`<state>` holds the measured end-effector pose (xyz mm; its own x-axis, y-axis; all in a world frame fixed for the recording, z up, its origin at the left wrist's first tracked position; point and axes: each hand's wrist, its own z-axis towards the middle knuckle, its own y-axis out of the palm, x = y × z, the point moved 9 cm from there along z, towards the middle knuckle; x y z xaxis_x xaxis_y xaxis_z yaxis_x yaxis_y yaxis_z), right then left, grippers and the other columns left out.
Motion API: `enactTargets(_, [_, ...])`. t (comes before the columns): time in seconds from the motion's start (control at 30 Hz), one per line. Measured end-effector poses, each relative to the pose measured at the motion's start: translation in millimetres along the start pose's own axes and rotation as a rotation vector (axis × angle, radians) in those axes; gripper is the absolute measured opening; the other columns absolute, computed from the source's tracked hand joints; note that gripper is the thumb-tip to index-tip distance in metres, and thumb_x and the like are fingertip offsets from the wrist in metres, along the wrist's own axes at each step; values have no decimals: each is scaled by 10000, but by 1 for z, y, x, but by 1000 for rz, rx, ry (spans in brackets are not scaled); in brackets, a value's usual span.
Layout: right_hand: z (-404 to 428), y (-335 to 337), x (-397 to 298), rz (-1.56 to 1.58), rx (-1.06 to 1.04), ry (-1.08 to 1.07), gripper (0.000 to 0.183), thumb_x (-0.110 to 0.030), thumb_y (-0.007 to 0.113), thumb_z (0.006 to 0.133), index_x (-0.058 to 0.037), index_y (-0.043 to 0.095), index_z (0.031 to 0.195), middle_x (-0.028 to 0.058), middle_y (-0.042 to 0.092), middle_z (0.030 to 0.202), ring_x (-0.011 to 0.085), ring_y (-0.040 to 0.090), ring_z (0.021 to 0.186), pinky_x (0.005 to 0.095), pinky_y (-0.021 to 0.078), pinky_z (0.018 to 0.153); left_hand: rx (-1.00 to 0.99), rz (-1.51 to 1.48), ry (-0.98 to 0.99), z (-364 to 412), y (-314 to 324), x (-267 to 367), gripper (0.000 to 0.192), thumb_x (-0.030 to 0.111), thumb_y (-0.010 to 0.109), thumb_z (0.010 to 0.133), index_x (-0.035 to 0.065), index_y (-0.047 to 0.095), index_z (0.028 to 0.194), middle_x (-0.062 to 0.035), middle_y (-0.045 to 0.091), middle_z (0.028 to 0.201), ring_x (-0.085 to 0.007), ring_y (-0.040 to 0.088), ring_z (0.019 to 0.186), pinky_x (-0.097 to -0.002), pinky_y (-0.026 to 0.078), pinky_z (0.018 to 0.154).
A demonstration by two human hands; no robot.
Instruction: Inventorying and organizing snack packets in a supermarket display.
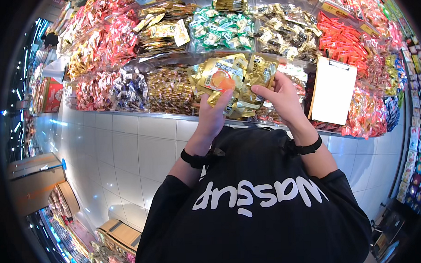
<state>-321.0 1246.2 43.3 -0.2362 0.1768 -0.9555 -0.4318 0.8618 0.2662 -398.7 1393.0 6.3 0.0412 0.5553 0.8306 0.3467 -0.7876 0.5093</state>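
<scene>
My left hand [214, 112] grips several gold foil snack packets, fanned out, with the thumb on a front packet [222, 75] that bears an orange picture and writing. Between the thumb and fingers of my right hand [284, 97] is another gold packet [259, 79], its printed side facing up. Both hands are above the front edge of a candy display. Under and left of the packets is a bin of brown-gold wrapped snacks [170, 86]. More gold packets [242, 109] show below the two hands; I cannot tell whether they are held or lie in the bin.
A clipboard with white paper [334, 90] rests on the bins at right. Behind are bins of green-and-white wrapped candies [222, 28], black-and-gold candies [287, 28] and red packets [343, 40]. Cardboard boxes [120, 233] stand on the tiled floor [155, 150] at lower left.
</scene>
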Motion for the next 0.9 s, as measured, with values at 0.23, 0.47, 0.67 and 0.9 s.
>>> enactTargets(0.23, [-1,-9,3,88,-38,35,381,33,629,804,22,488,1158,93,638,1041,119,620,917,248,497,818,-34,-90,6,-19,3,5,360,180,441,958,19,388,1276,-138,537,1196,-249,572,1074,-424,506,895])
enactTargets(0.47, [14,-5,-17,-154,-180,-75,303,57,657,743,-1,608,1036,51,642,987,120,597,887,250,466,819,-113,-215,-198,-21,-17,1,465,330,363,968,-32,405,1258,-192,553,1183,-292,586,1060,-433,487,918])
enactTargets(0.67, [16,39,-51,-550,-402,-532,180,94,628,656,-40,640,777,52,646,917,225,593,933,334,456,858,-121,-271,-248,-17,-39,5,496,341,339,967,-41,404,1276,-200,547,1201,-294,582,1068,-421,485,922])
enactTargets(0.9, [34,83,-53,-685,-457,-680,132,54,637,676,-59,626,743,23,660,912,246,576,996,379,421,892,-176,-412,-337,-2,-77,27,462,302,444,942,-41,426,1252,-183,562,1177,-271,592,1052,-403,498,904])
